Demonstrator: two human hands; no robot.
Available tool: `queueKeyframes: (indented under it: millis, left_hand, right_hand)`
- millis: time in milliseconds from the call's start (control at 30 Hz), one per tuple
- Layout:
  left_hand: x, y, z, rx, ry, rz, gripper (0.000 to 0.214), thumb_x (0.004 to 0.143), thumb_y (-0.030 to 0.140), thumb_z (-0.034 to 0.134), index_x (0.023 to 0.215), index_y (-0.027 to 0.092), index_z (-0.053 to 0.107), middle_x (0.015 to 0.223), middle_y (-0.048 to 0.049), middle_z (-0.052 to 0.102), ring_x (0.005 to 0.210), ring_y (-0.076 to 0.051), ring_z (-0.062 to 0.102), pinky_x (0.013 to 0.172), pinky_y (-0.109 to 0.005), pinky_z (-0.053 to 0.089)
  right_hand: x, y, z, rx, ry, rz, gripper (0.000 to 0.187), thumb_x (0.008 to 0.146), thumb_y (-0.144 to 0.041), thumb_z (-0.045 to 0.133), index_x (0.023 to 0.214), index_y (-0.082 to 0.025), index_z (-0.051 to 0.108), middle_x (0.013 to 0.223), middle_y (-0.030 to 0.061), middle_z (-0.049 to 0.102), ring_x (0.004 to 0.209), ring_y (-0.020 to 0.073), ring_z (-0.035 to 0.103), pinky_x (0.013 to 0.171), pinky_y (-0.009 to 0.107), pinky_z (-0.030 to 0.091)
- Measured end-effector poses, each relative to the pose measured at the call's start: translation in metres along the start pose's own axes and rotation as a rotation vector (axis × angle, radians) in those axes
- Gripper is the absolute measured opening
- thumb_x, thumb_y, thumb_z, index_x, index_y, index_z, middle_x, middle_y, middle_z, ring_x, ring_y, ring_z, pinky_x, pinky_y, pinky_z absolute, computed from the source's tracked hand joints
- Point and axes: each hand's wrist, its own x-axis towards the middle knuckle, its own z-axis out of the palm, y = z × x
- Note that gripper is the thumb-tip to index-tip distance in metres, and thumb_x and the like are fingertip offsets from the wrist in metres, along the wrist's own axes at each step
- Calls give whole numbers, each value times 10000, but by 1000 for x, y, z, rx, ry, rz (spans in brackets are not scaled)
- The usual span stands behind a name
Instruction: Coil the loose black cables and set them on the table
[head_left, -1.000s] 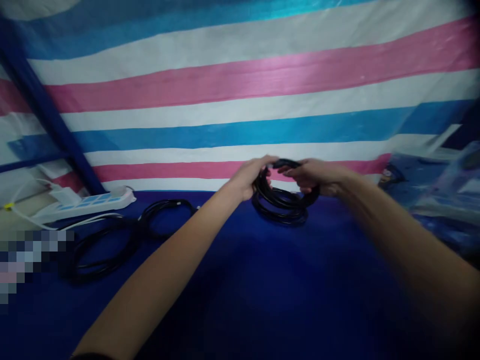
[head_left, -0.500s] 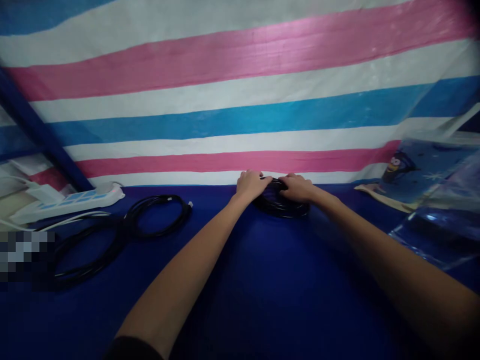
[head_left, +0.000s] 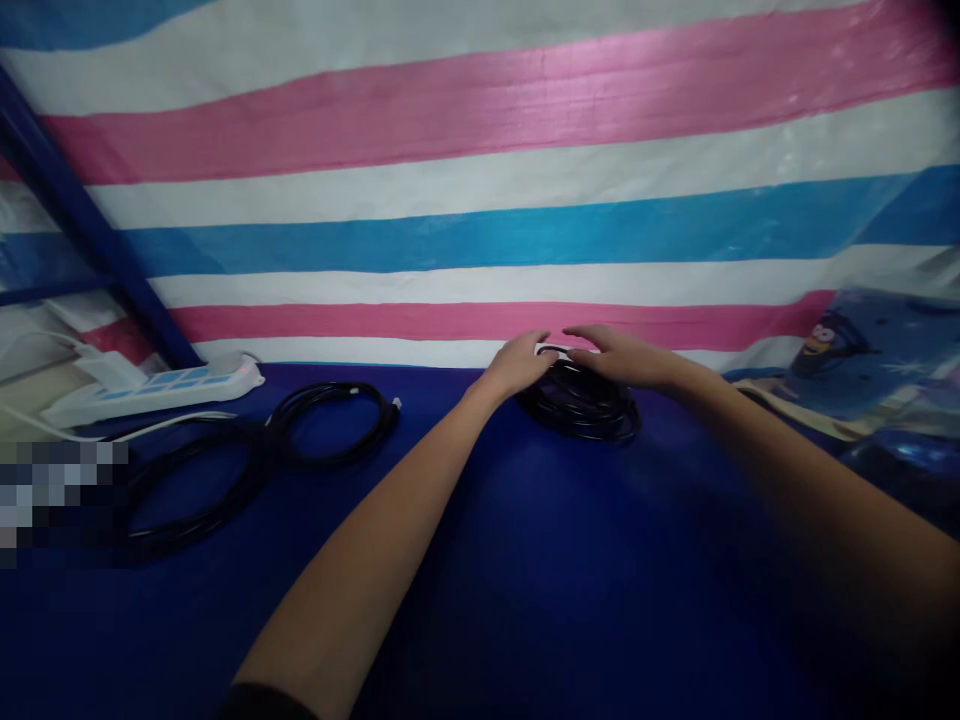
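Observation:
A coil of black cable (head_left: 589, 410) lies on the dark blue tabletop near its back edge. My left hand (head_left: 521, 364) is at the coil's upper left side, its thumb and forefinger apart and its other fingers partly hidden. Over the upper right side of the coil is my right hand (head_left: 619, 355), fingers stretched out to the left and thumb apart from them. Both hands look open, and the thumbs are close to the top loops. Whether either one touches the cable, I cannot tell.
More looped black cable (head_left: 334, 462) with small light connectors lies to the left. Behind it sits a white power strip (head_left: 169, 385) with a plug and white cord. A striped sheet (head_left: 480, 240) hangs behind the table. Blue printed plastic packaging (head_left: 885, 350) stands at the right.
The right hand's fingers have opened and lifted from the coil, and the left hand's thumb and forefinger have spread. The coil's loops look looser. The view has shifted slightly.

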Motion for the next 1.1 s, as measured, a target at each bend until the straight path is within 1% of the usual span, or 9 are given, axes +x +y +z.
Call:
queueKeyframes:
  millis: [200,333,467,567,700,767,867,1000,1100]
  left_hand:
    - [-3,-15,2,78,-86,34,354,914,332,341,1105,205,610,1287,-90,556,1227,-206,472,1070,-333,306]
    - [-4,-2,-8,128,0,63,485,940,446,240,1195,189,563,1325,-103,522,1223,-218,478,1028,-327,364]
    - [-11,22,-34,300,78,51,463,943,399,222,1134,181,582,1242,-103,583,1125,-229,539,950,-328,420]
    - [-37,37,-68,525,52,-30,376,896,369,331,1043,178,619,1124,-116,634,1027,-261,578,899,-357,434]
    - [-107,38,-108,877,28,-225,388,842,417,414,784,118,654,910,-200,648,951,-373,582,847,-488,418]
    - [-144,28,-116,1004,4,-341,385,819,413,465,707,87,636,815,-229,636,866,-416,597,758,-520,431]
    - [-183,6,-114,1059,-59,-425,352,850,411,435,796,110,609,795,-176,642,751,-347,628,670,-422,450]
    - [-190,-4,-110,984,-56,-422,336,914,376,287,880,156,539,735,-91,634,667,-256,619,585,-320,390]
    - [-170,18,-125,737,190,-410,330,880,455,374,773,182,524,641,-40,584,605,-188,560,539,-279,328]
  right_hand:
    - [3,-5,8,17,-160,-90,409,858,-343,369,1104,-173,649,1192,91,617,1129,268,550,1023,409,405]
    - [-2,-12,-18,3,-39,-66,471,878,-403,347,1208,-162,583,1314,112,521,1215,308,472,1050,454,362]
    - [-12,-29,-44,-10,118,-53,457,893,-436,341,1208,-205,577,1323,79,515,1231,301,454,1066,457,341]
    - [-19,-42,-53,-26,202,-83,461,900,-417,333,1203,-174,582,1283,95,544,1177,292,497,1027,452,382]
    - [-27,-61,-56,-39,253,-168,461,898,-425,347,1169,-155,604,1238,99,575,1122,286,531,978,451,412]
    - [-29,-70,-54,-39,220,-213,459,892,-440,367,1163,-157,606,1225,93,585,1101,274,546,956,440,426]
    - [-29,-82,-48,-53,154,-260,450,886,-440,389,1154,-153,608,1218,90,589,1097,262,550,934,421,438]
    - [-33,-96,-39,-76,73,-295,401,889,-400,408,1132,-157,615,1169,77,618,1032,242,581,861,383,463]
    - [-39,-110,-33,-73,0,-355,348,901,-378,409,1073,-171,631,1103,67,643,960,225,599,812,355,460]
